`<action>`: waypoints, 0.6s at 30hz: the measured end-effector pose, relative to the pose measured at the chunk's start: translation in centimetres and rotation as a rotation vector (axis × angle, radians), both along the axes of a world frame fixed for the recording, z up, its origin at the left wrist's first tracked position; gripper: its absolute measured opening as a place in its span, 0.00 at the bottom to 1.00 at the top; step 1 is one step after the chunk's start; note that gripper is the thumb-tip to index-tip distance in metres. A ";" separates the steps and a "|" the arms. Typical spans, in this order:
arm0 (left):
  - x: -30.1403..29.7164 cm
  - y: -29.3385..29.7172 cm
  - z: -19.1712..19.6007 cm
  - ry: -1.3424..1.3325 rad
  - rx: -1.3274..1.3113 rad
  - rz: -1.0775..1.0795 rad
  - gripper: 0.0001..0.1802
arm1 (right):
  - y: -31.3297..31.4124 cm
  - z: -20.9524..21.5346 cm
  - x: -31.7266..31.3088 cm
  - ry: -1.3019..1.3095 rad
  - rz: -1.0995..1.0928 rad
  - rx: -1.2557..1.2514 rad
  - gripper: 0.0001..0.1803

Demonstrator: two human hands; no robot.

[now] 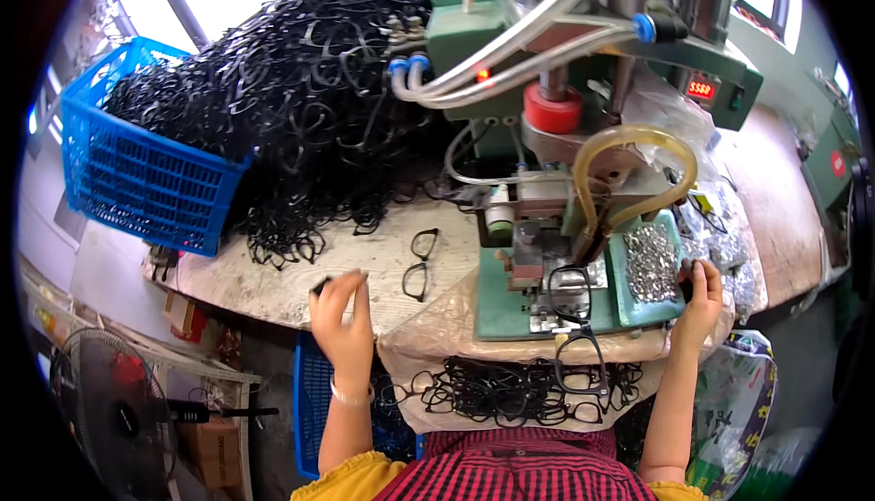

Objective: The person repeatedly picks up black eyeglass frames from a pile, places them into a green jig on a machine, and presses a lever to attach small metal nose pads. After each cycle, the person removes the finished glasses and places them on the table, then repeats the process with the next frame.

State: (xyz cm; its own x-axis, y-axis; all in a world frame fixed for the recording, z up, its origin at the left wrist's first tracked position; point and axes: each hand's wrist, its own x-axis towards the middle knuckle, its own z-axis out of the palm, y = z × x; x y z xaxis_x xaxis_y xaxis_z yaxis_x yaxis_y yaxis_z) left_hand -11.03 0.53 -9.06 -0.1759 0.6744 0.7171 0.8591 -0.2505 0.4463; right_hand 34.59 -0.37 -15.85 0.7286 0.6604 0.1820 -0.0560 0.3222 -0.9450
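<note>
1. A large heap of black eyeglass frames [301, 91] is lying far ahead of the left hand, spilling from a blue crate [128, 173] onto the bench [273, 278].
2. A green press machine [547, 182] is standing between and ahead of both hands, with clear hoses and a yellowish tube looping over it.
3. A pile of finished black frames [510, 392] is lying on a cloth between the two forearms, close to the body.
4. A green tray of small metal parts [649, 264] is sitting just left of the right hand.
5. One black frame [570, 293] is resting on the machine base, left of the right hand.
6. The left hand [344, 319] is curling loosely around a small dark piece [321, 286].
7. The right hand [697, 296] is pinching a small dark item [685, 284]; what it is cannot be told.
</note>
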 end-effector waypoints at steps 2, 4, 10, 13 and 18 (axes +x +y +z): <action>-1.4 4.2 -1.4 0.048 -0.047 0.031 0.04 | 1.5 -2.5 0.3 0.046 0.006 0.028 0.07; -1.0 7.7 -3.4 0.121 -0.144 0.159 0.07 | 3.6 -2.6 -1.2 0.050 0.032 0.016 0.08; 3.0 13.8 -12.1 0.097 -0.473 0.160 0.14 | 5.3 -1.0 -4.4 -0.014 0.111 -0.033 0.11; 5.2 15.6 -9.9 -0.149 -0.457 0.044 0.15 | 1.4 -0.5 -3.5 -0.236 0.048 -0.156 0.10; 5.4 20.2 -9.6 -0.511 -0.915 -0.239 0.16 | -0.6 -0.5 -2.3 -0.342 -0.032 -0.191 0.09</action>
State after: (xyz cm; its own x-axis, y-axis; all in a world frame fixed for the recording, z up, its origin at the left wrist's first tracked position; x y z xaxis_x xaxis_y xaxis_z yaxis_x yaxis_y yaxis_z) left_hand -5.60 20.70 -18.63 -0.1046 0.9745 -0.1987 0.4902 0.2244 0.8422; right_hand 32.25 -0.99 -16.33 0.6683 0.6835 0.2937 0.2794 0.1354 -0.9506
